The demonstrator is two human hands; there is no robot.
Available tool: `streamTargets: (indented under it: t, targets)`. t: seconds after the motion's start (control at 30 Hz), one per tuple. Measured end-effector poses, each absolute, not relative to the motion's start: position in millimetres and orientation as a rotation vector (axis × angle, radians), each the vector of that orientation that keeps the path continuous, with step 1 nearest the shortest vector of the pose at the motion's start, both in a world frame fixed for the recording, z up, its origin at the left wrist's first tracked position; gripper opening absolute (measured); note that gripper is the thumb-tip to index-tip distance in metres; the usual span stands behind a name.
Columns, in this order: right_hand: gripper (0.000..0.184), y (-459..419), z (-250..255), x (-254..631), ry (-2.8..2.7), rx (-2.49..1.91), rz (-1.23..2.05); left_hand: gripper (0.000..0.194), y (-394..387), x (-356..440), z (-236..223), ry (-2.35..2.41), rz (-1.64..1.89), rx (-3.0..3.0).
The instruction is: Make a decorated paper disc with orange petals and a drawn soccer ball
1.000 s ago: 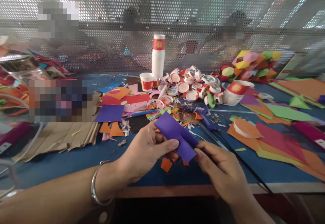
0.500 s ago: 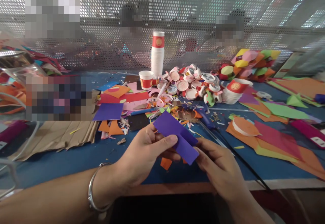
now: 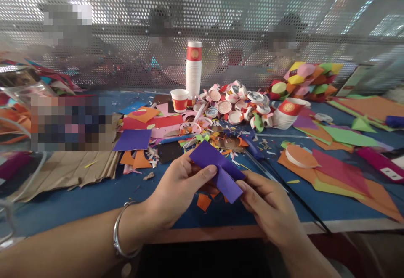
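Note:
A folded piece of purple paper point(image 3: 217, 168) is held low in the middle of the view, above the front edge of the blue table point(image 3: 94, 194). My left hand point(image 3: 178, 187), with a silver bangle on its wrist, pinches the paper's near left edge with the thumb on top. My right hand point(image 3: 271, 208) grips the paper's lower right end with closed fingers. An orange paper scrap point(image 3: 203, 201) lies on the table just under the hands.
Coloured paper sheets and scraps point(image 3: 341, 164) cover the table. A stack of red-and-white paper cups point(image 3: 193, 68) stands at the back, with cut cup bottoms point(image 3: 240, 105) heaped beside it. Brown torn cardboard point(image 3: 72, 168) lies left. A perforated metal screen point(image 3: 202, 25) closes the back.
Both hands have shifted slightly with the purple paper, and its lower flap has been pressed in closer between the thumbs. The view has tilted a little.

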State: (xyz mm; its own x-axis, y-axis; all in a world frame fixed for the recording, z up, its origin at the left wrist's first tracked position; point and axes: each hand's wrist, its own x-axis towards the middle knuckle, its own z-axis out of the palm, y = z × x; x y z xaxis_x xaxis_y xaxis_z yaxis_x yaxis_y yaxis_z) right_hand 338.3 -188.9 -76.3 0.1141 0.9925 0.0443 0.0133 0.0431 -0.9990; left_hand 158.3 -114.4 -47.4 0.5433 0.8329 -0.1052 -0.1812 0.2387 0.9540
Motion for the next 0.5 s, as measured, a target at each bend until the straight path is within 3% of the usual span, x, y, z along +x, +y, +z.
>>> streamTargets:
  t: [0.5]
  targets:
    - [0.037, -187.3, -80.1, 342.4, -1.265, -1.225, 1.038, 0.040, -115.2, 161.2, -47.4, 0.678, 0.649, 1.013]
